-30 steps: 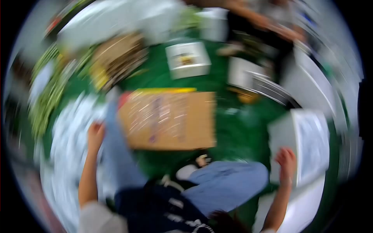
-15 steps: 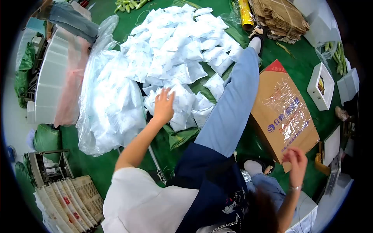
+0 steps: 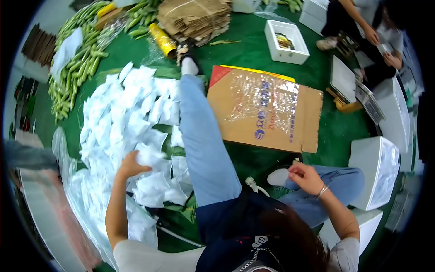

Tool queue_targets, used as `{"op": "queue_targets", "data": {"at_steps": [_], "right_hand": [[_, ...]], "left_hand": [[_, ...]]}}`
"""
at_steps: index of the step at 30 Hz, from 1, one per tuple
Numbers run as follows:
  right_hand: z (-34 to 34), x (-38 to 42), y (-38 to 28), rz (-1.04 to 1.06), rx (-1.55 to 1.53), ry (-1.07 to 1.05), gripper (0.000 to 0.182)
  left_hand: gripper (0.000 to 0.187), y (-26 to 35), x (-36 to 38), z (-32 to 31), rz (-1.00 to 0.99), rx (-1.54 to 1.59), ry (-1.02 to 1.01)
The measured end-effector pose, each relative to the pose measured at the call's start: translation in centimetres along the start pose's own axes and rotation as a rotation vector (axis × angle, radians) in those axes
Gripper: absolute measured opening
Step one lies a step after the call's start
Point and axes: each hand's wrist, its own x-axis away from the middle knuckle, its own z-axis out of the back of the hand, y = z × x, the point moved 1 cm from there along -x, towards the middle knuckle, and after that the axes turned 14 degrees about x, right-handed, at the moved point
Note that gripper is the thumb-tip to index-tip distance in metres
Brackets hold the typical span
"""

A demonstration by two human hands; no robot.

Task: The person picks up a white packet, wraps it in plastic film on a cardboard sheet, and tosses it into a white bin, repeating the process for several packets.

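My left hand (image 3: 132, 165) is over a heap of small white pouches (image 3: 111, 120), thumb and fingers around one slightly blurred white pouch (image 3: 151, 157). More pouches lie below and beside it, some in a clear plastic bag (image 3: 72, 190) on the left. What fills the pouches does not show. My right hand (image 3: 308, 179), with a bracelet at the wrist, hovers above my bent right leg. Its fingers are curled together, and I see nothing in them. In front of it lies a large brown cardboard box (image 3: 267, 109) with clear tape across the top.
Long green vegetables (image 3: 74, 84) are piled at the far left. Flattened cardboard (image 3: 195, 18) and a yellow roll (image 3: 162, 41) lie ahead. A white foam box (image 3: 287, 43) and a scale (image 3: 344, 81) stand to the right, near another person (image 3: 371, 38). White boxes (image 3: 371, 158) are close on my right.
My view has swung right, so the heap sits further left. My left hand has closed on a pouch. My right hand appears over my leg, away from the cardboard box's edge.
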Motion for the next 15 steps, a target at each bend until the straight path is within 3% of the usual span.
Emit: {"op": "queue_targets", "data": {"at_steps": [1, 3, 4, 6, 7, 9, 11, 12, 14, 15], "right_hand": [[0.5, -0.2, -1.8, 0.076, 0.019, 0.1, 0.023], [0.1, -2.1, -5.4, 0.206, -0.002, 0.056, 0.052], [-0.3, -3.2, -8.1, 0.3, -0.022, 0.046, 0.073], [-1.3, -5.8, -11.7, 0.522, -0.049, 0.134, 0.109], [-1.3, -6.8, -12.4, 0.523, -0.051, 0.141, 0.109], [-0.4, -8.8, -12.8, 0.579, 0.039, 0.531, 0.118], [2.2, -10.8, -10.8, 0.36, -0.328, 0.384, 0.121], [2.8, -12.0, -9.0, 0.352, -0.279, 0.414, 0.115], [3.7, -14.0, -6.8, 0.3, -0.153, 0.46, 0.112], [4.1, -15.2, -6.0, 0.248, -0.03, 0.504, 0.109]], "left_hand": [[0.091, 4.1, 0.0, 1.4, -0.111, 0.167, 0.052], [0.076, 14.2, 1.2, 2.3, -0.341, 0.582, 0.009], [0.074, 17.1, 0.0, 1.2, -0.584, 0.707, -0.066], [0.068, 23.0, -2.0, -3.8, -0.573, 1.016, -0.412], [0.068, 27.4, -2.0, -7.2, -0.708, 1.201, -0.479], [0.075, 33.0, -2.9, -13.9, -0.643, 1.212, -0.644], [0.075, 36.9, -2.9, -18.0, -0.704, 1.235, -0.686], [0.075, 37.0, -4.6, -18.9, -0.711, 1.233, -0.687], [0.077, 36.9, -8.0, -20.4, -0.912, 0.904, -0.527], [0.079, 36.7, -9.0, -18.6, -0.916, 0.37, -0.138]]}}
